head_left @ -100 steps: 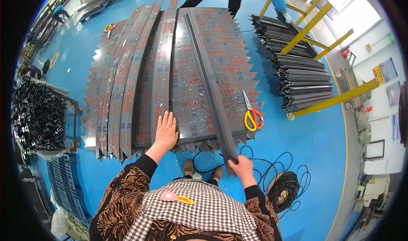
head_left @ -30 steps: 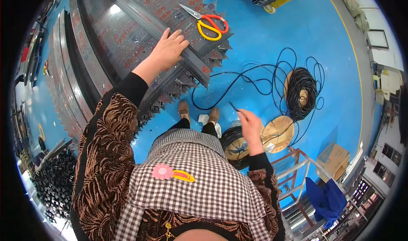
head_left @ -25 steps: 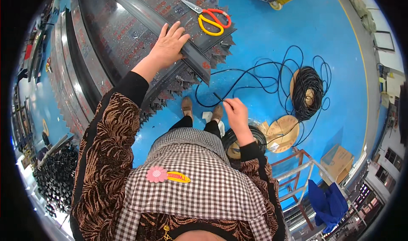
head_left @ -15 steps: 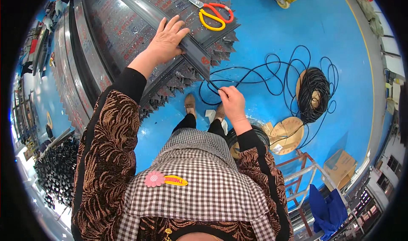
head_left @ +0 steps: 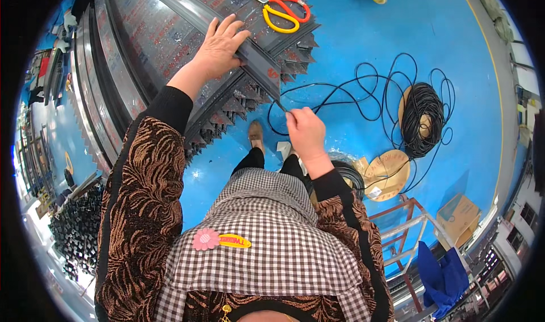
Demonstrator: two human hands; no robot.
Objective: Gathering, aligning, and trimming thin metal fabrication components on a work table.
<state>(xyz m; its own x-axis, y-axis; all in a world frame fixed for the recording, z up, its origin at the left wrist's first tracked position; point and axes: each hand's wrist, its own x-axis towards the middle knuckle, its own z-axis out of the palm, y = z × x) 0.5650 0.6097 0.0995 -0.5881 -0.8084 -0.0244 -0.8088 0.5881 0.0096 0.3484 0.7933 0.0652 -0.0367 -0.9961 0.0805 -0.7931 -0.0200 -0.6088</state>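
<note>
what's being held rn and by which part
The right hand pinches a thin black strip near one end. The left hand lies on the dark profile near its end; whether it grips cannot be told.

Stacked dark profiles [head_left: 162,52], bar [head_left: 262,65] atop, scissors [head_left: 267,0] (red-yellow handled)

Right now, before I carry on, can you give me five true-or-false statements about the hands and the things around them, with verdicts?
1. The left hand rests on a long dark-grey profile. True.
2. Red-and-yellow-handled metal scissors lie on the stack of dark profiles. True.
3. The right hand holds the scissors. False: it pinches a thin black strip.
4. A loose coil of black cord lies right of the right hand. True.
5. The brown cardboard box is at the picture's upper left. False: it is at lower right.
</note>
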